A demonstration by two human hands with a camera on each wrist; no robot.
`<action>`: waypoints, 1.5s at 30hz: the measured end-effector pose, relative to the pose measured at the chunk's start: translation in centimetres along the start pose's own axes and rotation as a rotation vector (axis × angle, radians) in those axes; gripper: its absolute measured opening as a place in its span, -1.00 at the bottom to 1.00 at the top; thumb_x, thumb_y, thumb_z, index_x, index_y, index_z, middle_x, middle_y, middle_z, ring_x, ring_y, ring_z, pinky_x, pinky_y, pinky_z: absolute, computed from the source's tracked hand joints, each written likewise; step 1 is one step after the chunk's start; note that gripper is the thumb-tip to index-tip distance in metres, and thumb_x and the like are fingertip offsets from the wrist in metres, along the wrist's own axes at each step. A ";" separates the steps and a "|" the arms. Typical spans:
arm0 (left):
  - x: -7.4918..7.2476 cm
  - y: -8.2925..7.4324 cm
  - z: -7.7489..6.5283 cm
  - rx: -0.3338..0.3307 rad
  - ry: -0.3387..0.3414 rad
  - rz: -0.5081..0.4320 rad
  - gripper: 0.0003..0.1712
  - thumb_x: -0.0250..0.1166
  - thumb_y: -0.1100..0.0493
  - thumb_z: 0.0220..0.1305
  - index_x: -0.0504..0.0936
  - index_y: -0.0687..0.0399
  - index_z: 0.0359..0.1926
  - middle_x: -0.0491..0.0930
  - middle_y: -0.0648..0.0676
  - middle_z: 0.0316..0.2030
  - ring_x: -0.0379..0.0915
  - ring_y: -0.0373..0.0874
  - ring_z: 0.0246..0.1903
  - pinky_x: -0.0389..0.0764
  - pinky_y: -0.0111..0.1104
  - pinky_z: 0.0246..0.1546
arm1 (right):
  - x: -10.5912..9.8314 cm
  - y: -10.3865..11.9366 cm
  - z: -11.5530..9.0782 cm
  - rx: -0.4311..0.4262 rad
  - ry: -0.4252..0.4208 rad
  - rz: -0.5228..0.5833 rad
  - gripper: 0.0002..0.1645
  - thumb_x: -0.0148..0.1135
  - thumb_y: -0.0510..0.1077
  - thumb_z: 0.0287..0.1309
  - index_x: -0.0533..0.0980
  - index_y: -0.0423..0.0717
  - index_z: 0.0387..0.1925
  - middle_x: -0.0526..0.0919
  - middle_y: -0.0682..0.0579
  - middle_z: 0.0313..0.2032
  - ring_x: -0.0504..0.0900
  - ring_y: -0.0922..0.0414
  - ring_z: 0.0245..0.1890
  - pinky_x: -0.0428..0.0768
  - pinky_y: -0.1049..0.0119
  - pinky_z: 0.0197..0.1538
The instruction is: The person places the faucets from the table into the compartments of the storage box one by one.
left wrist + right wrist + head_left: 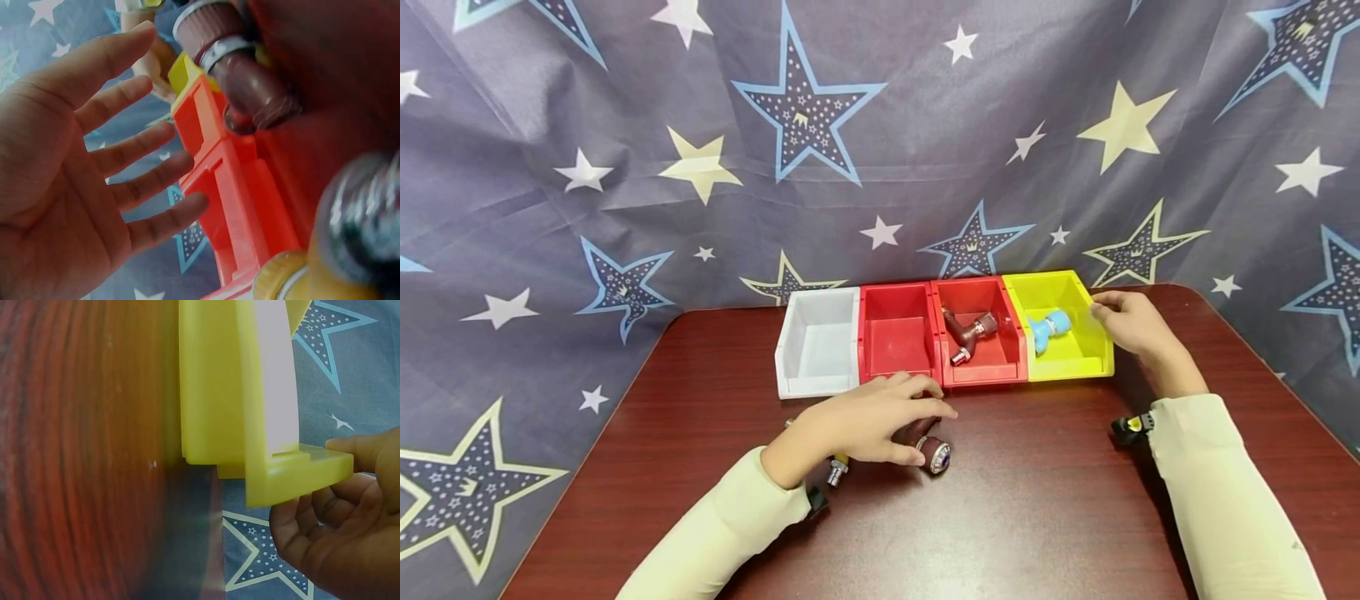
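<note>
My left hand (880, 417) is held over a brown tap (936, 455) on the table, its fingers spread. In the left wrist view the palm (56, 162) has nothing in it, and the tap's ribbed knob (209, 28) is apart from the fingers. A yellow tap (838, 468) with a metal end lies under my left wrist, mostly hidden. At the right, my right hand (1138, 329) pinches the outer side rim of a yellow bin (1075, 368), thumb on one face and curled fingers on the other. A light blue tap (1048, 327) lies inside that bin.
Left of the yellow bin, joined in a row, stand a red bin (985, 375) with a brown tap (967, 333) in it, another red bin (898, 333) and a white bin (817, 385). A star-patterned curtain (880, 208) hangs directly behind the table (1037, 500).
</note>
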State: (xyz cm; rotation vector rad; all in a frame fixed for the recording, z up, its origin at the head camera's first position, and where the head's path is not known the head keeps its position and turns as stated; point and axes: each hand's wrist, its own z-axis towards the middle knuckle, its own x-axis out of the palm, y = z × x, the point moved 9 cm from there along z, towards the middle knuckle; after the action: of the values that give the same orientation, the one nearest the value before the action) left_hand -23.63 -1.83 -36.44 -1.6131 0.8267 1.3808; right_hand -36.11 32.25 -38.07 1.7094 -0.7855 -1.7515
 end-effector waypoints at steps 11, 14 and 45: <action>2.1 -0.9 0.5 0.020 0.064 0.026 -0.35 0.46 -0.17 0.24 0.54 -0.27 0.33 0.41 -0.10 0.29 0.33 -0.12 0.18 0.54 -0.22 0.06 | 0.0 0.2 -0.1 -0.017 -0.008 -0.001 -0.37 -0.14 -0.04 0.58 0.33 -0.52 0.33 0.45 -0.46 0.22 0.46 -0.23 0.11 0.49 -0.02 0.10; 2.5 -1.0 0.6 0.019 0.074 0.039 -0.40 0.47 -0.17 0.23 0.57 -0.27 0.28 0.42 -0.10 0.27 0.35 -0.12 0.13 0.54 -0.27 0.01 | 0.0 0.3 -0.1 -0.024 -0.018 -0.012 -0.39 -0.13 -0.06 0.57 0.35 -0.52 0.31 0.48 -0.45 0.19 0.47 -0.22 0.08 0.50 0.03 0.06; 3.5 -1.1 1.0 -0.013 0.091 0.087 -0.58 0.38 -0.16 0.28 0.61 -0.16 0.08 0.52 -0.08 0.04 0.43 -0.21 -0.12 0.50 -0.31 -0.03 | 0.0 0.5 -0.1 -0.043 0.000 0.014 -0.39 -0.14 -0.07 0.57 0.34 -0.53 0.32 0.48 -0.46 0.19 0.46 -0.22 0.09 0.49 0.07 0.05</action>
State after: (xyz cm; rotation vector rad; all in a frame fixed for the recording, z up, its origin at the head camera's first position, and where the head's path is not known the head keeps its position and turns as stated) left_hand -22.48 -0.35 -39.79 -1.6771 0.9528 1.3834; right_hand -35.96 31.94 -37.72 1.6721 -0.7530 -1.7464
